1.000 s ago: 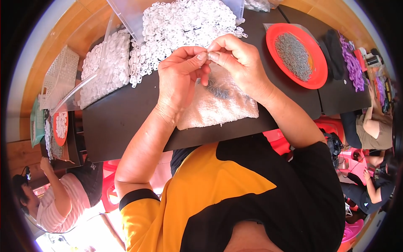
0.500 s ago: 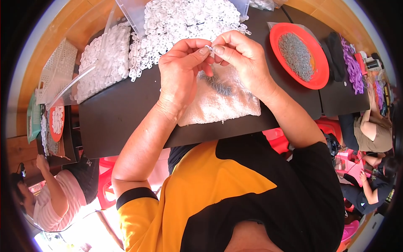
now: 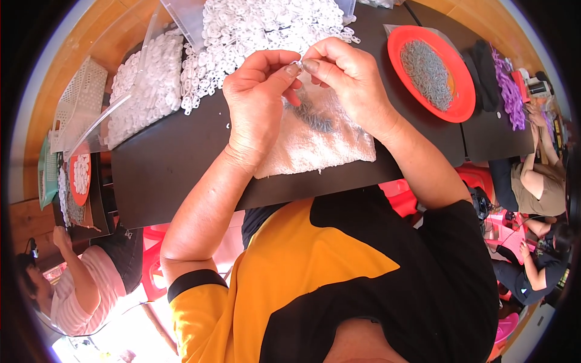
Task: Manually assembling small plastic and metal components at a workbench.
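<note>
Head view looked down on a black table [image 3: 169, 175] where the person's two bare hands met above a white towel [image 3: 321, 142], the landmark for everything else. The left hand [image 3: 257, 103] and the right hand [image 3: 342, 75] came together just beyond the towel's far edge, thumb and forefinger of each pinched shut on one small white plastic piece [image 3: 298, 63] held between the fingertips; whether a second part was caught with it was too small to tell. A little heap of thin grey metal parts [image 3: 315, 116] lay on the towel, directly under the hands. Beyond the towel spread a large pile of white plastic rings [image 3: 260, 27], touching nothing but the table, with a clear bag of the same rings [image 3: 145, 85] to the towel's left. Right of the towel sat a red plate [image 3: 455, 103] holding more grey metal parts. Other people sat well apart from the towel, at the lower left and far right.

As a judgement, the step in hand looked like fitting or checking a single piece at the fingertips. The next move would call for a steady two-handed pinch, fine alignment, and then a free hand for another part from the towel.
</note>
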Motion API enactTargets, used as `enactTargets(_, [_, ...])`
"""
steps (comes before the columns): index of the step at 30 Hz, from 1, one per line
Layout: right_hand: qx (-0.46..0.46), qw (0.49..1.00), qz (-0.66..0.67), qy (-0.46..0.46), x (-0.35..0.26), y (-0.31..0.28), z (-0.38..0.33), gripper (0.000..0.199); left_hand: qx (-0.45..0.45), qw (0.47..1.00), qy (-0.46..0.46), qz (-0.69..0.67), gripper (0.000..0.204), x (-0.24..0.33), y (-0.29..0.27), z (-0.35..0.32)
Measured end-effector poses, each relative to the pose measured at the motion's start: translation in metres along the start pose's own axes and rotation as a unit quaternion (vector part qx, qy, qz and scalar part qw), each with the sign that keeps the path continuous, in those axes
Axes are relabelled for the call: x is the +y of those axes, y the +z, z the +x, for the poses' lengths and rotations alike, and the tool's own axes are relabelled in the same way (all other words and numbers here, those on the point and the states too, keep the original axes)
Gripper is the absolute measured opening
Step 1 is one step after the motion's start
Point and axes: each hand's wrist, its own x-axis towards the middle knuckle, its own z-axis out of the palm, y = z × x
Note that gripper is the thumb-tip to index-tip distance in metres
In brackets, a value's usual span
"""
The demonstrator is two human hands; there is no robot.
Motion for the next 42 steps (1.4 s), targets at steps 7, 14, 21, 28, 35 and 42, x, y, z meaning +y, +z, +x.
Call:
enactTargets(7, [0.006,0.994,-0.092,-0.057,-0.0021,-0.0009,-0.0005,0.004,0.008,1.0,0.019,0.015,0.01,-0.0034,0.0005,-0.0012])
enactTargets(14, [0.012,0.995,-0.081,-0.052,-0.0057,-0.0025,0.0,0.005,0.015,0.999,0.025,0.028,0.01,-0.0025,0.0006,-0.0012])
enactTargets(21, [0.01,0.991,-0.113,-0.074,-0.0054,0.0,-0.0004,0.005,0.011,0.999,0.023,0.032,0.01,-0.0036,0.0008,-0.0025])
enactTargets(28, [0.008,0.993,-0.101,-0.052,-0.0064,-0.0013,-0.0008,0.004,0.012,0.998,0.017,0.054,0.01,-0.0023,0.0,-0.0038])
enactTargets(35, [0.0,0.995,-0.095,-0.037,-0.0067,-0.0027,-0.0018,0.004,0.014,0.998,0.015,0.064,0.011,0.0004,0.0007,-0.0039])
enactTargets(42, [-0.008,0.995,-0.096,-0.031,-0.0062,-0.002,-0.0015,0.005,0.009,0.998,0.029,0.064,0.011,-0.0025,-0.0008,-0.0029])
